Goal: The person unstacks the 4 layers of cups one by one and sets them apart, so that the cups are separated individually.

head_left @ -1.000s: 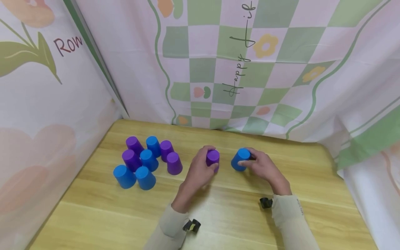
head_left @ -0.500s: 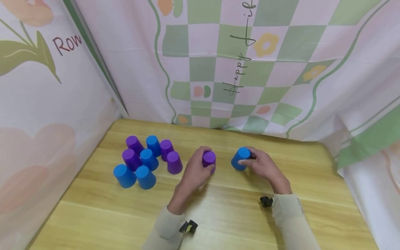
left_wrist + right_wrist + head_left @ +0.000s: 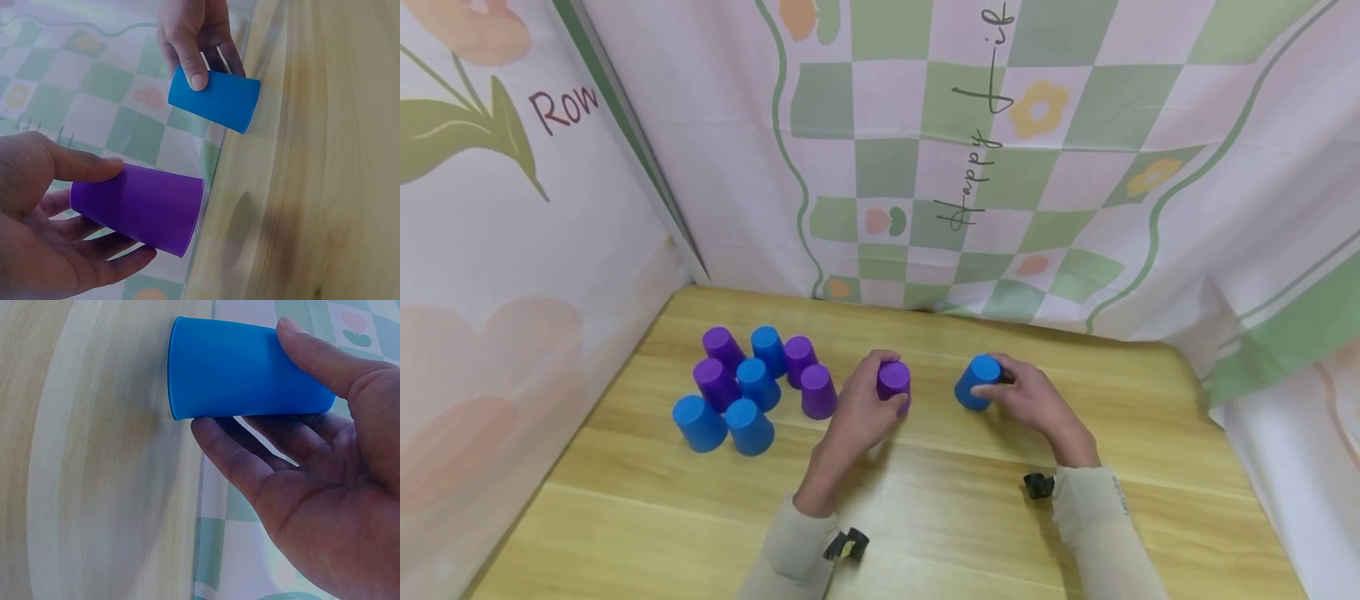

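My left hand [image 3: 859,417] holds an upside-down purple cup [image 3: 894,382], thumb on the near side and fingers behind it. In the left wrist view this purple cup [image 3: 144,206] seems slightly off the tabletop, its wide rim facing the wood. To the right, my right hand [image 3: 1037,404] grips an upside-down blue cup [image 3: 976,383] between thumb and fingers. The right wrist view shows the blue cup [image 3: 244,369] with its rim close to the table; whether it touches I cannot tell. A gap separates the two held cups.
On the left of the wooden table [image 3: 940,517] stand several more upside-down cups, blue [image 3: 750,427] and purple [image 3: 818,392], close together. A patterned curtain [image 3: 985,183] hangs at the back edge, and another white cloth [image 3: 512,292] borders the left side.
My left hand has moved a little to the left with the purple cup, widening the gap to the blue cup. The right hand and the cup group have stayed put.
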Action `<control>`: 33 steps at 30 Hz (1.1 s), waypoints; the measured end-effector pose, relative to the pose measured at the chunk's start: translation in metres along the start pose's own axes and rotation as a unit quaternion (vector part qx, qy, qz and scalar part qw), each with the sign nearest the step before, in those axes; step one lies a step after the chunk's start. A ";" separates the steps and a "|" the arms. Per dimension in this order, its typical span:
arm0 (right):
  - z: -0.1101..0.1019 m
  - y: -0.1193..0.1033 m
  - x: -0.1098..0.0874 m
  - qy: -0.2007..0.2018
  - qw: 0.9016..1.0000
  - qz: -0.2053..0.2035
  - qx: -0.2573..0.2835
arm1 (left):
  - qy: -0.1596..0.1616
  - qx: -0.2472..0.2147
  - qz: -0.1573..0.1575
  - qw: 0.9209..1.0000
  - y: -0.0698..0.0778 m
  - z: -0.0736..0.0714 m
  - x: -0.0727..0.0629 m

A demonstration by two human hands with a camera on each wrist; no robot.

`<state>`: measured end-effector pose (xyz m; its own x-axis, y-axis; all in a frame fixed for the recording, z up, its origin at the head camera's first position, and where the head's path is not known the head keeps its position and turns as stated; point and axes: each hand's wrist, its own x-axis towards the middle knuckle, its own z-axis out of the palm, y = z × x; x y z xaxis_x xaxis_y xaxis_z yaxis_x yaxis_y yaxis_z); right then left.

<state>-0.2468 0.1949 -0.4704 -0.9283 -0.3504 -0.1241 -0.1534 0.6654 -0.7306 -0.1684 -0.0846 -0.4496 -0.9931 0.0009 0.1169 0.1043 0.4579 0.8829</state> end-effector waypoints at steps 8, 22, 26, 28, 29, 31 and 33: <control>0.000 0.000 0.001 -0.005 1.000 0.008 0.003 | -0.005 -0.009 -0.007 1.000 0.003 -0.005 -0.003; 0.000 -0.001 0.000 -0.008 1.000 0.015 -0.001 | -0.026 0.015 -0.037 0.999 0.007 -0.020 -0.007; 0.000 0.000 0.000 -0.008 1.000 0.016 0.000 | -0.030 0.032 -0.046 0.998 0.008 -0.026 -0.007; 0.000 0.000 0.000 -0.008 1.000 0.016 0.001 | -0.033 0.042 -0.051 0.997 0.008 -0.029 -0.007; 0.000 0.000 0.000 -0.008 1.000 0.015 0.002 | -0.036 0.046 -0.055 0.997 0.008 -0.031 -0.008; 0.000 0.000 0.000 -0.006 1.000 0.014 0.002 | -0.043 0.058 -0.062 0.995 0.008 -0.033 -0.008; 0.000 0.001 0.000 -0.006 1.000 0.013 0.002 | -0.052 0.067 -0.069 0.994 0.007 -0.035 -0.008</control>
<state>-0.2470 0.1950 -0.4709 -0.9278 -0.3414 -0.1505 -0.1285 0.6710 -0.7302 -0.1579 -0.1124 -0.4281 -0.9983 0.0183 -0.0547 -0.0344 0.5738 0.8183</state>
